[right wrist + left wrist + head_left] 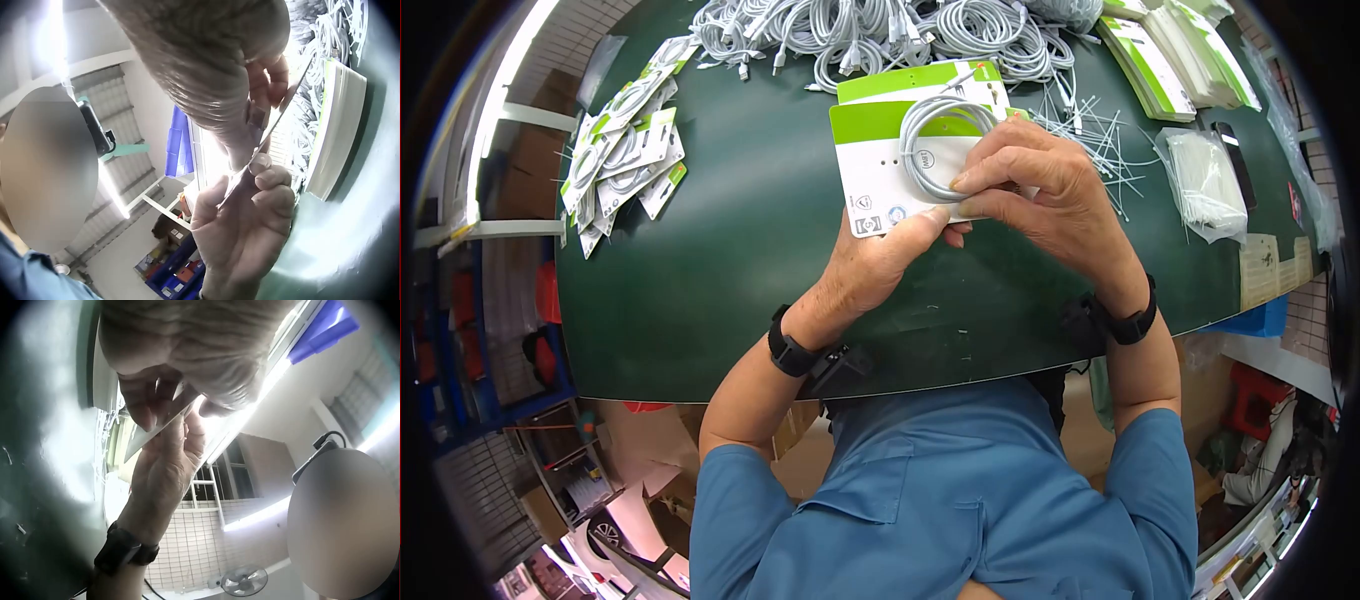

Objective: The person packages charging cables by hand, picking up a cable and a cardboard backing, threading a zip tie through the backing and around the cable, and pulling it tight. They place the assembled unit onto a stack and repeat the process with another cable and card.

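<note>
My left hand [870, 265] grips the lower edge of a white and green packaging card [862, 165], its thumb lying across the front. Against the card's face sits a coiled grey cable [911, 150], whose lower right side my right hand [1050, 185] pinches between thumb and fingers. Just behind the held card, a stack of similar cards [870, 88] shows its green top. From the left wrist, the card [139, 442] appears nearly edge-on between both hands. The right wrist view shows the left hand [244, 228] holding the card's near edge, with the coil hidden there.
Many coiled cables [840, 35] heap along the table's far side. Carded cables [625, 150] pile up at the left. Loose white ties [1105, 150] spread to the right, near a bag of ties [1203, 185], a dark phone-like object [1235, 165] and more card stacks [1150, 65].
</note>
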Available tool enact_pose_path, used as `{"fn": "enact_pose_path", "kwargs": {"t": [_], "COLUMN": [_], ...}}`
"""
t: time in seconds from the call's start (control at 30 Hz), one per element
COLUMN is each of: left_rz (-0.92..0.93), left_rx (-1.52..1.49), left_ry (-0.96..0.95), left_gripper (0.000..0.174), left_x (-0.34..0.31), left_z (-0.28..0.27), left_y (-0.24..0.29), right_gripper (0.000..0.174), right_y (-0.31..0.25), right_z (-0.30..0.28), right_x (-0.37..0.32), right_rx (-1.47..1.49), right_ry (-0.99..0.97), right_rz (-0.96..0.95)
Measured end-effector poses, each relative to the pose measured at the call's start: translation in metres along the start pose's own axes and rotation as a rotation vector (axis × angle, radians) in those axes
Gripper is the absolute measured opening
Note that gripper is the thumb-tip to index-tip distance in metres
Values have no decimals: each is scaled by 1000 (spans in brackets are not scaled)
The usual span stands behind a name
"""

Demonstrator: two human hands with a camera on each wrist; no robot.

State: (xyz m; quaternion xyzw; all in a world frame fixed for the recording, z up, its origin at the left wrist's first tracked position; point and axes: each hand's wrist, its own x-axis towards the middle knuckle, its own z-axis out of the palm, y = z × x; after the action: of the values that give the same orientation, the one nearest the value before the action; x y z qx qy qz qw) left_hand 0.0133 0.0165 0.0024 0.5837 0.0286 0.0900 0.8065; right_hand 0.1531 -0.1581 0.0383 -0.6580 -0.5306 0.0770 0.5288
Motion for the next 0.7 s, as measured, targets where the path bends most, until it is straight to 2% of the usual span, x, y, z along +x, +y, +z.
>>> {"fn": "enact_pose_path", "kwargs": {"t": [0.17,0.27,0.37,0.57,0.7], "left_rz": [-30,-109,-70,-36,-65], "left_rx": [113,139,130,147,152], "left_ry": [64,197,343,335,353], "left_gripper": [36,34,30,21,25], "left_x": [6,9,11,10,11], "left_z": [8,14,24,23,24], "left_y": [3,4,2,6,9], "right_gripper": [15,16,18,23,24], "right_y": [6,7,10,12,16], "right_z": [5,13,19,13,11], "right_x": [-1,-3,-5,-4,-3], "right_rx": [73,98,66,22,-2], "right_ry": [-4,-7,3,-27,-43], "right_rz": [43,74,33,-7,-46]}}
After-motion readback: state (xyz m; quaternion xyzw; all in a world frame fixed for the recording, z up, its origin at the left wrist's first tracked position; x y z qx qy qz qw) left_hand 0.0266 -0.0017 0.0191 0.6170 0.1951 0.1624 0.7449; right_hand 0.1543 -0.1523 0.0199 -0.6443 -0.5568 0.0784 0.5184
